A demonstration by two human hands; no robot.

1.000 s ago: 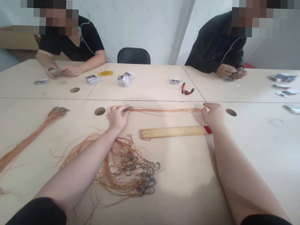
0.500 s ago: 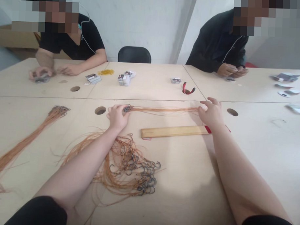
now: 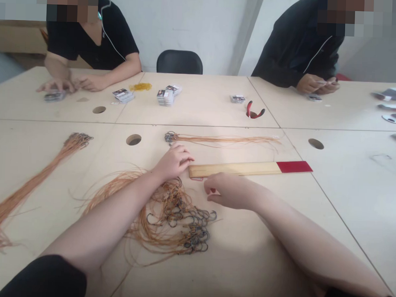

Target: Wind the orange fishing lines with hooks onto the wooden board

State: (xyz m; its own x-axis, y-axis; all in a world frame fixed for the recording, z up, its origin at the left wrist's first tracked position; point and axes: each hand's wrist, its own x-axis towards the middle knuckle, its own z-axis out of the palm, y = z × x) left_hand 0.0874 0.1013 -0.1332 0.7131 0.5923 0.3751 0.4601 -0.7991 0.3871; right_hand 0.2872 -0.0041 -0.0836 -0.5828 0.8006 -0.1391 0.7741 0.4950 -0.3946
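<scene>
Two hands, loosely half-curled, hold nothing at centre. Three hooked-line bundles lie left, upper centre, lower centre.

Three bunches of hooked orange line lay there, their hooks overlapping too much to count. There was one wooden strip, one pair of pliers, one chair and one yellow heap. Four round holes showed. The small boxes were stacked, so their number could not be told. Two co-workers were in view, and the wearer had two hands, one left hand and one right hand.
</scene>
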